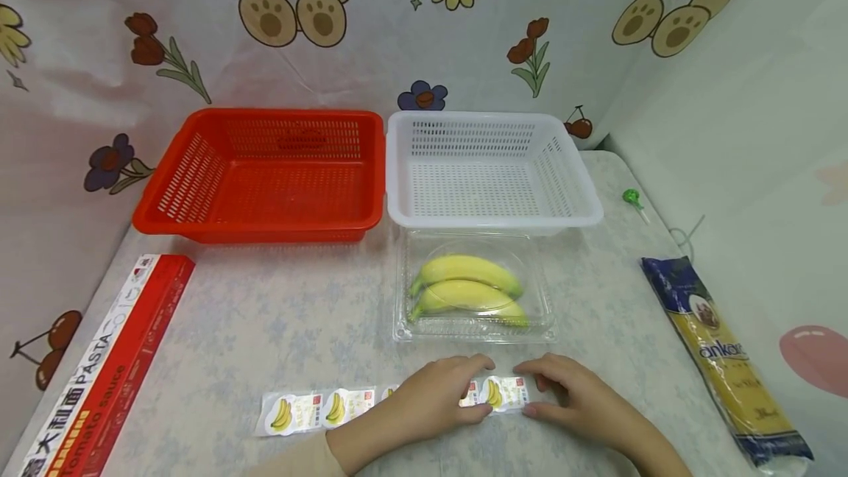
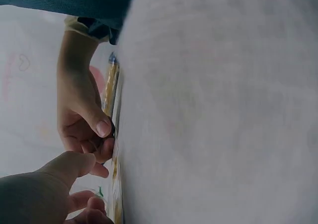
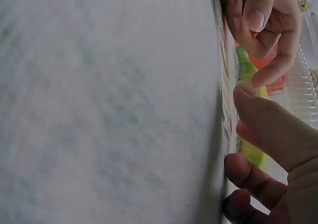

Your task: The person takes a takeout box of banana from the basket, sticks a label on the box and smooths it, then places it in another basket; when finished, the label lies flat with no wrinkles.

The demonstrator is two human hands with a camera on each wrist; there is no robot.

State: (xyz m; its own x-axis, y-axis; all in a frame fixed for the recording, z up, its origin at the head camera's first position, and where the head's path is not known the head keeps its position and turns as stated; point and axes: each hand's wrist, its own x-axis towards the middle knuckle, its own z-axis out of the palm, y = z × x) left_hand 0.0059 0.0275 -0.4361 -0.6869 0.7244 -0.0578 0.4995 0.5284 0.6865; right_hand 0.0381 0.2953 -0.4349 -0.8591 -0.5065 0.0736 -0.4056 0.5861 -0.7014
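Observation:
A strip of banana stickers (image 1: 331, 408) lies flat near the table's front edge. My left hand (image 1: 440, 394) lies over its middle, with the fingertips curled down and pinching it. My right hand (image 1: 559, 394) pinches the strip's right end sticker (image 1: 505, 393) between thumb and fingers. Just beyond the hands sits a shut clear plastic box (image 1: 472, 330) with two yellow bananas (image 1: 467, 285) inside. The right wrist view shows my left hand (image 3: 266, 28) and right hand (image 3: 278, 144) at the strip's edge (image 3: 226, 85). In the left wrist view, the right hand (image 2: 82, 122) is curled at the strip.
A red basket (image 1: 265, 223) and a white basket (image 1: 493, 219) stand side by side at the back. A red pasta sauce box (image 1: 106, 374) lies at the left edge. At the right lie a bag of pasta (image 1: 725, 359) and a green lollipop (image 1: 631, 199).

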